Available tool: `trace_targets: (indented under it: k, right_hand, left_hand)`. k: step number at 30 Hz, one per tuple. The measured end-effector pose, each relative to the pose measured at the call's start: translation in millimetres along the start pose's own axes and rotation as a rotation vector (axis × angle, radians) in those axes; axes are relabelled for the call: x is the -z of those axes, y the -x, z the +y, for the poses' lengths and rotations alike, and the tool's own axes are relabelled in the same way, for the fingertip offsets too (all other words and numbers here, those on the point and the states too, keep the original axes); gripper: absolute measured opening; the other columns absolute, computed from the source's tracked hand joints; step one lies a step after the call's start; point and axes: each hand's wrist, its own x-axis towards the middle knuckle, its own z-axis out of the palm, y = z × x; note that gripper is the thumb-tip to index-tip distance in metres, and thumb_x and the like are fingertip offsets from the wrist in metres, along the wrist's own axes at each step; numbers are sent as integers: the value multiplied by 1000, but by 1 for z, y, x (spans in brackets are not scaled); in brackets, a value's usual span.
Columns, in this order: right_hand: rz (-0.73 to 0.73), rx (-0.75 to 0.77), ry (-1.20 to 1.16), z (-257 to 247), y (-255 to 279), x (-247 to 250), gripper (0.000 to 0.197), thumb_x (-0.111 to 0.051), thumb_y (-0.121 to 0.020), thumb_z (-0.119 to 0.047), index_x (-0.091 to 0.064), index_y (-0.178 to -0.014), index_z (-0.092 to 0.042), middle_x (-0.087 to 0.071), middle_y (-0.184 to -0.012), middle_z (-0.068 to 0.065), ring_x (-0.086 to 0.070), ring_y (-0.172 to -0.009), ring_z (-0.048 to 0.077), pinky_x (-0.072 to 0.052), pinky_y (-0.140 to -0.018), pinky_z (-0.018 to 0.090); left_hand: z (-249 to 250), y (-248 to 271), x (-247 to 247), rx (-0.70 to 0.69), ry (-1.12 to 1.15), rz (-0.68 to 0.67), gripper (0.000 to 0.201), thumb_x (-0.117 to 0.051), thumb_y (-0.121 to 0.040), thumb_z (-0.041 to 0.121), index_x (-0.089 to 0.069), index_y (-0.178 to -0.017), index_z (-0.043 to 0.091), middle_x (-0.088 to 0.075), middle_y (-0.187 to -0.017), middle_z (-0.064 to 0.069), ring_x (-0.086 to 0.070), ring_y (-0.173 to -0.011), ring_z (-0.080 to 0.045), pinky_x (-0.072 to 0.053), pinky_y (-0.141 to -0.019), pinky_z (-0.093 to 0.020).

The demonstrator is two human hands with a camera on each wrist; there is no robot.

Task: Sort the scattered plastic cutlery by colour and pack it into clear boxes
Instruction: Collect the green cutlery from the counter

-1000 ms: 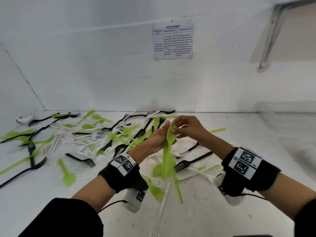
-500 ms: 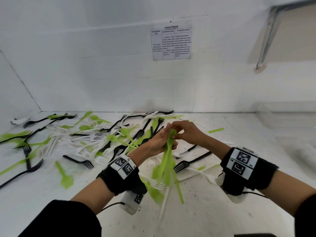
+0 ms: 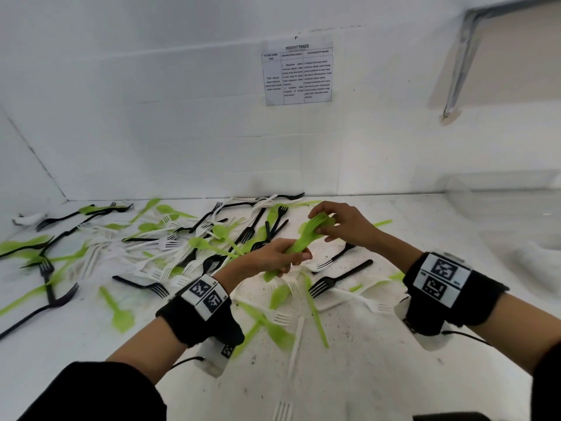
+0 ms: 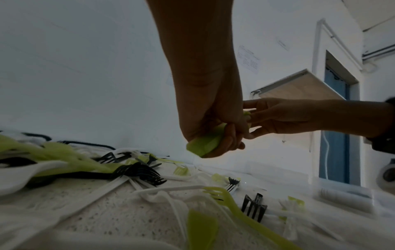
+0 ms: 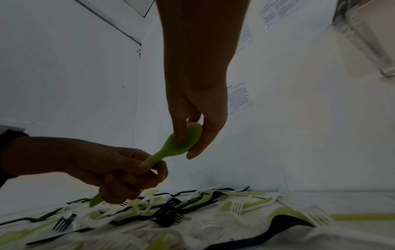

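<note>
Two hands meet above the white tabletop (image 3: 379,375), both on one bundle of green cutlery (image 3: 299,243). Left hand (image 3: 273,256) has its fingers curled round the handles, thumb on top, gripping the lower end. Right hand (image 3: 343,224) sits just beyond and above it, fingertips and thumb pinching the rounded spoon heads at the upper end; the right wrist view shows the thumb pressed into a spoon bowl (image 5: 186,139). Bundle slants up from left hand to right, clear of the surface. Beneath and to the left of both hands lies the scattered cutlery (image 3: 170,244), green, white and black pieces overlapping. Right of the right hand, a clear box (image 3: 501,199) stands against the wall.
</note>
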Motion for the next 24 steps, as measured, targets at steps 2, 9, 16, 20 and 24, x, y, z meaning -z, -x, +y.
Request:
trace_targets:
  k: [2,9,16,20,24]
  right_hand:
    - [42,3,23,0,5,0,25,-64,-79,3,-61,-94,-16,-62,-96,9,-59,-71,6,-57,-60,22]
    - [198,-27,86,11,40,20,20,-70,-76,-3,-62,-89,-16,-64,-81,8,-57,-60,9,-47,-58,14]
    - [232,-12,144,28,82,47,24,-75,-73,-1,-67,-88,-16,-63,-87,13,-54,-54,6,-49,-55,21]
    - [322,-66,212,44,108,66,22,-77,-70,-5,-71,-89,-14,-68,-89,11,-62,-79,19,-47,-72,27]
    - [401,-131,246,56,136,97,22,-73,-71,-3,-72,-90,-13,-69,-87,9,-55,-69,3,-43,-71,22]
  left_hand:
    - [0,0,-2,-32,-47,27,15,-54,-95,23,-51,-107,15,-40,-69,4,-35,-47,-5,-34,-45,-17]
    - [8,-14,-16,-266,-139,216,21,-70,-83,15,-59,-100,19,-56,-83,9,-49,-53,1,-42,-54,-15]
    - [29,-41,-51,-358,-203,112,33,-73,-78,5,-65,-109,7,-60,-89,6,-51,-59,14,-36,-62,-6]
    - [44,-58,-78,-373,-293,75,37,-74,-78,12,-66,-114,11,-63,-98,3,-58,-77,4,-41,-73,-10]
    - [72,-75,-107,-408,-250,-8,29,-75,-78,15,-66,-105,20,-65,-85,11,-59,-70,-1,-43,-73,-12]
